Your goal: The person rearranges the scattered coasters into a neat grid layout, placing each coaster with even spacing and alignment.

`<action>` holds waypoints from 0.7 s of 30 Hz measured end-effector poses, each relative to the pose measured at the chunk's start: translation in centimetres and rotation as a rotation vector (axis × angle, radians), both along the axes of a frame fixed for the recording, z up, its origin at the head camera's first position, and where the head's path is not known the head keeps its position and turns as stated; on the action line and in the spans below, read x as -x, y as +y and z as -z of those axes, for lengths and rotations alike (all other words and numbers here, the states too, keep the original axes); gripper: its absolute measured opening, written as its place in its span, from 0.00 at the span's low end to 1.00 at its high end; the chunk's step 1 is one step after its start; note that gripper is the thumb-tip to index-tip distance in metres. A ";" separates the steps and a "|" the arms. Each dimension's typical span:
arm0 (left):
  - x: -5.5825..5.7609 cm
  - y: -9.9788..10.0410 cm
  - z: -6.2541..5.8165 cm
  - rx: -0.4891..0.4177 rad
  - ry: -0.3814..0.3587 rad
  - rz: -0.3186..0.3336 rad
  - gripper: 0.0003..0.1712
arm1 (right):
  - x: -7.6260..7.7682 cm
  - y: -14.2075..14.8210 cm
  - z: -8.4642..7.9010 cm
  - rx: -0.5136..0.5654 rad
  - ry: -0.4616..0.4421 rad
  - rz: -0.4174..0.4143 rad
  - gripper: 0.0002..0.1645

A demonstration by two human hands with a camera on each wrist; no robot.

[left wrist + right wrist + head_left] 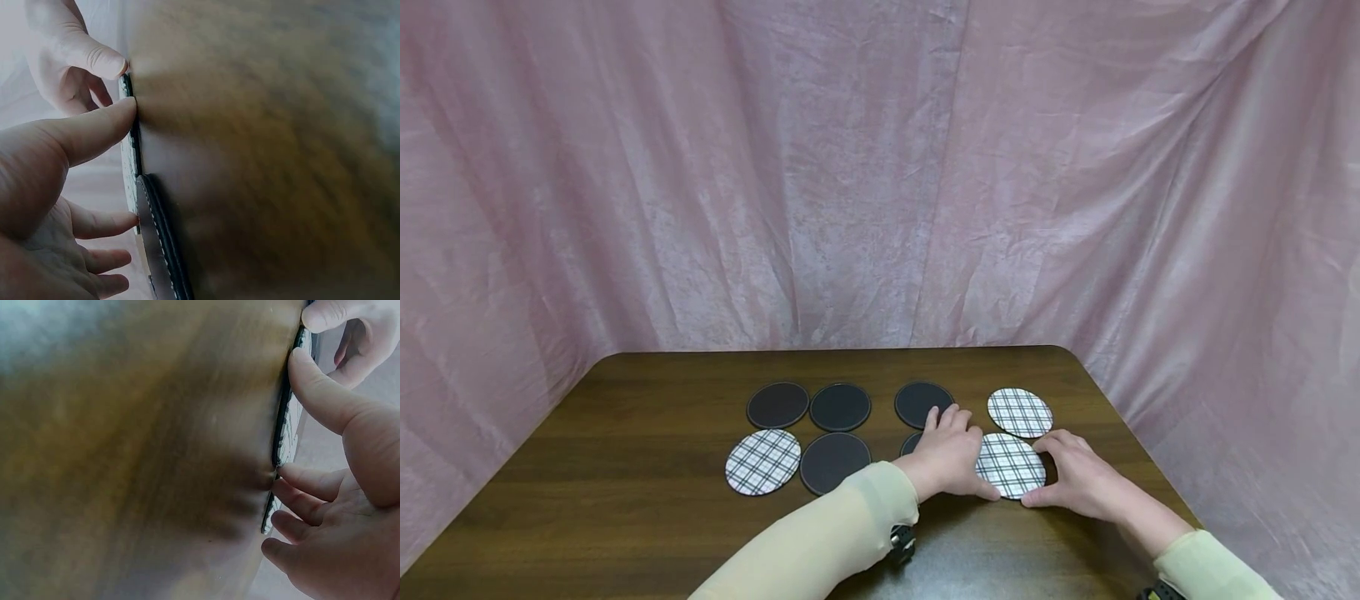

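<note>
A round black-and-white plaid coaster lies flat on the table between my two hands. Along its left rim stretches my left hand, thumb touching the near edge and the other fingers spread toward a dark coaster, which this hand partly covers. From the right side, my right hand touches the same plaid rim with thumb and index finger apart. The left wrist view has the plaid edge beside my left thumb. In the right wrist view, right fingertips meet the dark-bordered rim.
Behind the touched coaster lies another plaid coaster, with a dark coaster to its left. Further left, a plaid coaster sits near several dark coasters. The wooden table ends at a pink curtain.
</note>
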State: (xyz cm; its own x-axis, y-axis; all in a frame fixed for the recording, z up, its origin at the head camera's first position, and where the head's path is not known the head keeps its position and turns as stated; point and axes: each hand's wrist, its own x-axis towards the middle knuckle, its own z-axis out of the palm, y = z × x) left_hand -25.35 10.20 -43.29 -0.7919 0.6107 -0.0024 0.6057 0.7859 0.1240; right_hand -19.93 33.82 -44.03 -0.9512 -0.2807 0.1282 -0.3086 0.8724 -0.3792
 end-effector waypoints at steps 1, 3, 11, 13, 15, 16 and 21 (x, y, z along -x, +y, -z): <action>0.1 0.0 0.0 0.005 0.002 -0.002 0.49 | 0.1 0.1 0.0 0.005 -0.005 -0.004 0.49; 0.2 0.2 0.0 0.014 0.002 -0.008 0.49 | 0.4 0.2 -0.1 0.008 -0.014 -0.014 0.48; 0.6 0.4 0.3 0.010 0.014 -0.019 0.49 | 0.9 0.4 -0.2 0.016 -0.025 -0.032 0.48; 0.6 0.5 0.3 0.011 0.013 -0.019 0.49 | 0.9 0.4 -0.2 0.015 -0.026 -0.034 0.48; 0.6 0.4 0.3 0.013 0.008 -0.018 0.50 | 0.9 0.4 -0.2 0.016 -0.028 -0.036 0.48; 0.5 0.4 0.3 0.014 0.008 -0.019 0.50 | 0.9 0.4 -0.2 0.017 -0.030 -0.036 0.48; 0.4 0.3 0.0 0.016 0.010 -0.020 0.50 | 1.0 0.4 -0.2 0.017 -0.040 -0.031 0.49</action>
State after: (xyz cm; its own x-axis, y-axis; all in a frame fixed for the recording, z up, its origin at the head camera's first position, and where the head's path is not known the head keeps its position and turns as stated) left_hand -25.76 10.47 -43.29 -0.8040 0.5946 -0.0044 0.5910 0.7998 0.1051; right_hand -20.94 34.19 -43.80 -0.9464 -0.3086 0.0951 -0.3199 0.8556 -0.4069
